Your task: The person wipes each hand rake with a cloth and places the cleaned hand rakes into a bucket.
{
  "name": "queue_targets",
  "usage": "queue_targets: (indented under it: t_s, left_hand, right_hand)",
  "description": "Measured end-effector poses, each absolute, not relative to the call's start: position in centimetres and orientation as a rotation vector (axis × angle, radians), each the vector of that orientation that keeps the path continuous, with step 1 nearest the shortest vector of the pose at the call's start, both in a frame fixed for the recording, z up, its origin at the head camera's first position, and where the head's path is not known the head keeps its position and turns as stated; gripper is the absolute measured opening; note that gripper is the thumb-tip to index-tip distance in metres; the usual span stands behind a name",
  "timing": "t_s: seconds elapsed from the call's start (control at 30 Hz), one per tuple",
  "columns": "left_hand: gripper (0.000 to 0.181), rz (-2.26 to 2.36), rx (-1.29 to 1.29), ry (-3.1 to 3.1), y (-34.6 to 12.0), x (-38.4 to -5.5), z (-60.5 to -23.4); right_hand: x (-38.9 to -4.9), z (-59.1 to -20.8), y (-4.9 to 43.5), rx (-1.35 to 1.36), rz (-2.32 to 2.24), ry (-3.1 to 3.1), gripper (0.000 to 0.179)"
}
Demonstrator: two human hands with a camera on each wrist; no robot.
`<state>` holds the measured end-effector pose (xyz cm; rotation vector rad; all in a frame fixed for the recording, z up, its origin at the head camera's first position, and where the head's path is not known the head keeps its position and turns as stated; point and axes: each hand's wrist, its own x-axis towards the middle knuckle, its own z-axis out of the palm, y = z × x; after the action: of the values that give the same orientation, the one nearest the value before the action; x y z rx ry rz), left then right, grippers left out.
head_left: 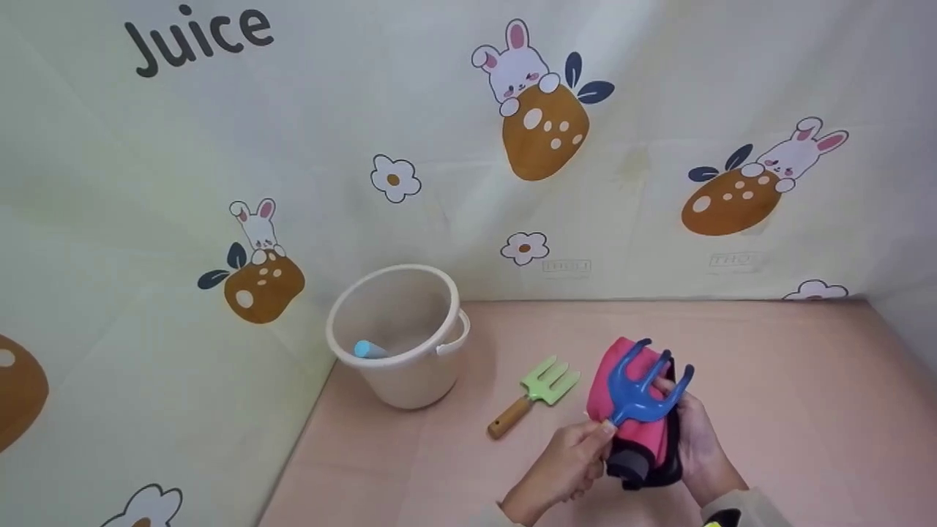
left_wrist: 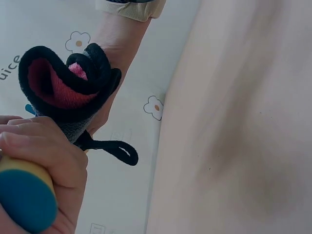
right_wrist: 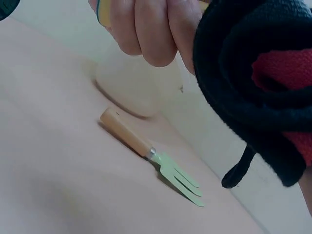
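Observation:
My left hand [head_left: 571,465] grips the handle of a blue three-pronged hand rake [head_left: 635,395]. In the left wrist view the handle [left_wrist: 27,202] shows a yellow body and a blue rounded end. From the right side, my right hand [head_left: 699,443] holds a folded pink cloth piece [head_left: 606,377] with black edging. The rake's prongs lie in front of this cloth in the head view. A black hanging loop [left_wrist: 122,150] sticks out from the roll, whose pink inside is visible. Some of the right fingers are hidden behind the cloth.
A green hand fork [head_left: 549,380] with a wooden handle lies on the pink tabletop [head_left: 805,410], left of my hands. Behind it stands a cream bucket [head_left: 410,380], with a light-blue-ended object [head_left: 368,350] inside. A printed curtain [head_left: 439,110] borders the back and left.

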<state>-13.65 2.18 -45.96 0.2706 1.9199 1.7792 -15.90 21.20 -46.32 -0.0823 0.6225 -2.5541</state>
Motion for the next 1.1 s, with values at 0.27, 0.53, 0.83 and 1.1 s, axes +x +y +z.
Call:
queue_targets:
  t_s: [0.27,0.53,0.83,1.1]
  left_hand:
    - [0.04,1.749,0.264,1.886,2.23,-13.54,-45.67]
    - [0.041,1.738,0.252,1.883,2.17,-13.33,-45.77]
    - [0.041,1.743,0.214,1.863,1.83,-13.0,-46.24]
    - [0.037,1.711,0.209,1.831,1.44,-12.92,-46.45]
  right_hand:
    - [-15.61,-46.23,21.31,-0.013,-2.599,0.669,0.025]
    - [-15.77,-46.23,21.33,0.178,-2.635,0.896,0.023]
    - [-15.9,-46.07,21.64,0.271,-2.667,0.967,0.021]
    - [-16.13,-45.83,22.18,0.389,-2.635,0.993,0.022]
